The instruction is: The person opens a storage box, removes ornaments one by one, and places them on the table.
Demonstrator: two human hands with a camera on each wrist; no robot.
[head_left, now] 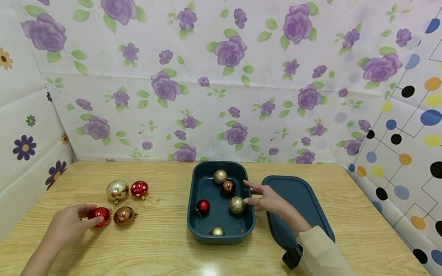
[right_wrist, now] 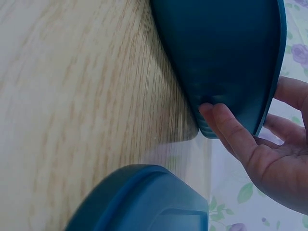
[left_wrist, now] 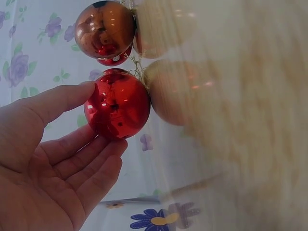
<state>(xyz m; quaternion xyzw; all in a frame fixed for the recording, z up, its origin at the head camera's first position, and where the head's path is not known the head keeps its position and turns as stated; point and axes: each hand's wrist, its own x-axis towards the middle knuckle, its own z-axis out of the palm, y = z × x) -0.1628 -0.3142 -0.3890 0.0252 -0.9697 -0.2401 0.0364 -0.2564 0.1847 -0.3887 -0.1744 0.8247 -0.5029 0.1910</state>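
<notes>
My left hand point(head_left: 66, 225) holds a shiny red Christmas ball point(head_left: 100, 217) at the left of the table, thumb on one side and fingers on the other in the left wrist view. Right beside it lies a bronze ball point(head_left: 124, 216), with a pale gold ball point(head_left: 117, 190) and a white-dotted red ornament point(head_left: 139, 189) behind. My right hand point(head_left: 268, 199) grips the right wall of a dark blue box point(head_left: 212, 189). In the right wrist view, two fingertips point(right_wrist: 221, 109) press its outer wall. Inside the box sit several ornaments, gold, bronze and red.
The dark blue lid point(head_left: 295, 207) lies flat on the wooden table point(head_left: 157, 250) to the right of the box, partly under my right forearm. A flowered cloth point(head_left: 227, 89) hangs behind the table, with patterned sheets at both sides.
</notes>
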